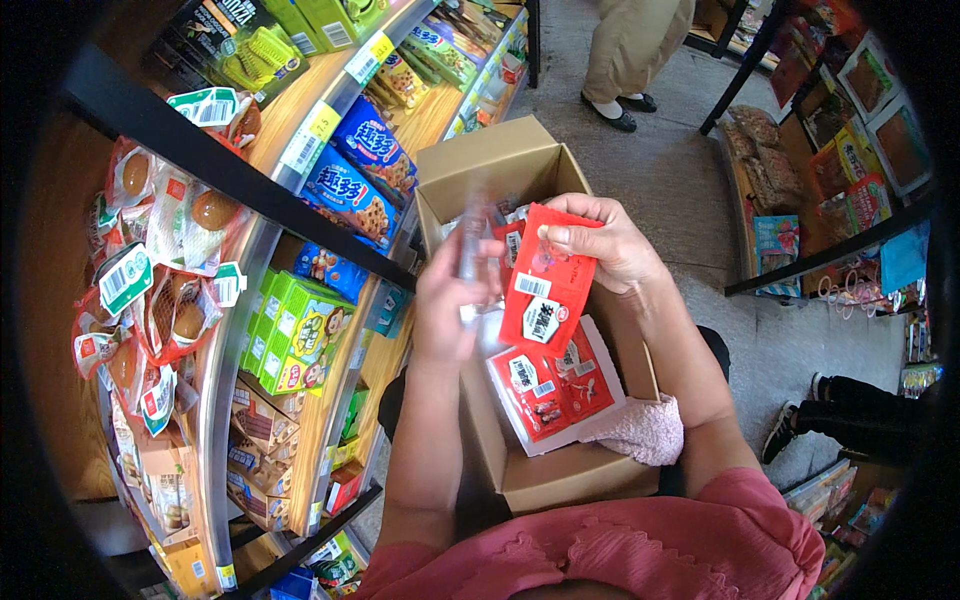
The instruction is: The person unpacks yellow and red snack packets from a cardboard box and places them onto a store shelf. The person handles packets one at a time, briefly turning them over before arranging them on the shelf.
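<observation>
My right hand [611,244] pinches a red snack packet [551,281] by its upper edge, thumb on the front, above an open cardboard box [487,161]. Just left of it, my left hand [454,289] is blurred, its fingers closed round a slim, see-through thing [472,247] whose kind I cannot tell. Inside the box, more red packets [544,390] lie in a white carton [611,360]. A pink fluffy cloth [645,431] hangs over the box's near right corner.
Snack shelves [296,161] curve along the left, with netted egg packs [161,285], blue cookie bags [352,195] and green boxes [292,330]. A person's legs [634,45] stand beyond the box; another person's legs [840,424] are at right. Display racks [731,191] line the right side.
</observation>
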